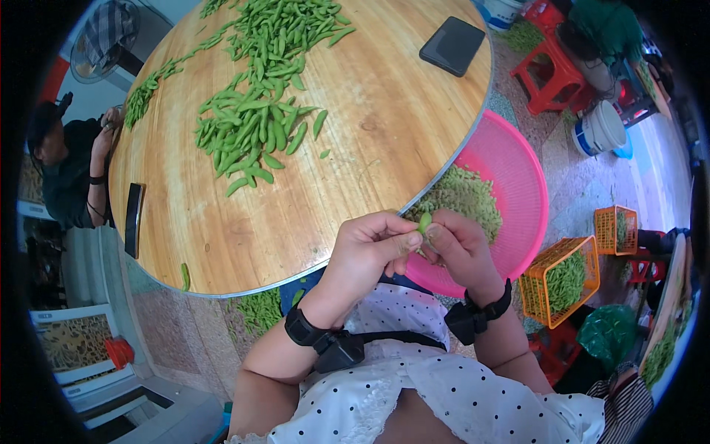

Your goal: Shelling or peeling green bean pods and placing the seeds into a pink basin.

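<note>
A green soybean pod (424, 221) is pinched between my two hands, over the table's edge and the pink basket. My left hand (373, 243) grips it from the left with thumb and fingertips. From the other side, the thumb and curled fingers of my right hand (464, 248) press on it. Below my hands, the pink plastic basket (534, 185) holds a heap of small pale-green beans (470, 198). Many whole pods (259, 126) lie piled on the round wooden table (355, 177), with one stray pod (320, 123) beside the pile.
A dark phone (452, 46) lies at the table's far right, another (134, 220) at its left edge. One person (70, 163) sits at the left. Rightward stand a red stool (547, 74), a white bucket (600, 127) and an orange crate of pods (563, 281). Pods litter the floor.
</note>
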The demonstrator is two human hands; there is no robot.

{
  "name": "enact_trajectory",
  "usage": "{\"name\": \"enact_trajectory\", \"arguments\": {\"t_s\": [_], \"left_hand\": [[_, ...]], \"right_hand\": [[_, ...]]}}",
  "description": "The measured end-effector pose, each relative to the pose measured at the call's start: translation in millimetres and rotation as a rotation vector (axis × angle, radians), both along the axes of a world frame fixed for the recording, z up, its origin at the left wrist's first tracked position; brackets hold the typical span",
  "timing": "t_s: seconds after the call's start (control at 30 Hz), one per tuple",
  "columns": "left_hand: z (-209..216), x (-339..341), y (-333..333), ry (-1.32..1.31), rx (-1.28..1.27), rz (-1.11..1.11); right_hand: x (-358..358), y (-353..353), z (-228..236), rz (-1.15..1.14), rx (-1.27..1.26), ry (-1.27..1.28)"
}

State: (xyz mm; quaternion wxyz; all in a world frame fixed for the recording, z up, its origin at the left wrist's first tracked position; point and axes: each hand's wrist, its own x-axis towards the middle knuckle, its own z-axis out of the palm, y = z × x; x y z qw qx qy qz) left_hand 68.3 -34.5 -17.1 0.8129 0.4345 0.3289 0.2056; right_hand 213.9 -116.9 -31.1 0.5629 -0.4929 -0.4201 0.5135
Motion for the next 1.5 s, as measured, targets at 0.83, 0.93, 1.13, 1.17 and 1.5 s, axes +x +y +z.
{"name": "enact_trajectory", "arguments": {"t_s": [0.83,0.93,1.13,1.17,1.5], "left_hand": [[-4,33,-29,0.159,0.316,-0.108],[-14,40,-37,0.109,0.476,-0.048],[-11,45,-38,0.098,0.234,-0.155],[-11,45,-36,0.108,0.177,-0.194],[-23,39,-29,0.067,-0.098,-0.211]], "right_hand": [[37,-47,7,-0.347,-0.092,-0.179],[25,-40,9,-0.386,-0.023,-0.288],[36,-42,-10,-0.250,-0.187,-0.007],[40,-44,-13,-0.233,-0.237,0.056],[59,-51,-30,-0.481,-0.271,0.051]]}}
